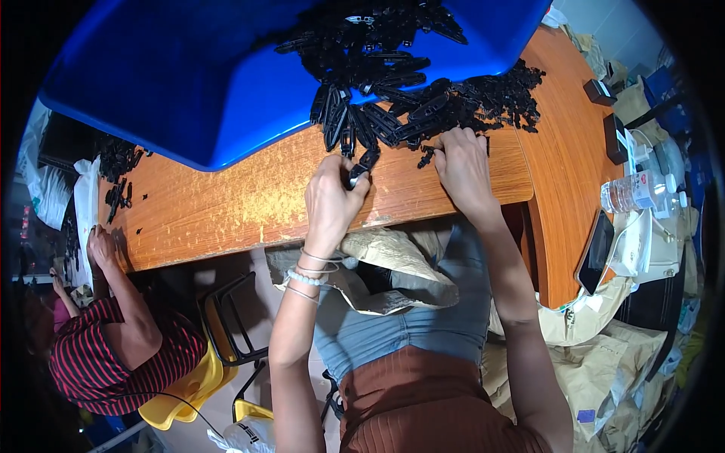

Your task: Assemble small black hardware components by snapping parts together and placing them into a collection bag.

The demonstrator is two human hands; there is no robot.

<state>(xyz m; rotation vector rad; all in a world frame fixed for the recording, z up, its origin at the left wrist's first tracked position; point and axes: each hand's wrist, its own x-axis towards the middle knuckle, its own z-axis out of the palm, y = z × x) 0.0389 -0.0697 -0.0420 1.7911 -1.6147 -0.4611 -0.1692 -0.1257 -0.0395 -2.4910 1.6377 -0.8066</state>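
Both hands work the wooden tabletop [226, 204]: left hand [332, 200] fingers clamp a small black plastic clip [356, 175] (long axis pointing away), right hand [462, 162] fingers pinch another black clip [427, 157] at the pile's edge.

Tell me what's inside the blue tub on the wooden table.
The blue tub holds a heap of black plastic parts, spilling over its lip onto the wooden table. Whatever lies beneath the heap is covered, and the tub's far end is out of frame.

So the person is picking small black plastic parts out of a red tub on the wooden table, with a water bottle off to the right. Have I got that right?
Not quite: the tub is blue, not red, as the head view shows. The rest holds: both hands, left hand and right hand, work at the black plastic parts on the wooden table, and a water bottle lies to the right.
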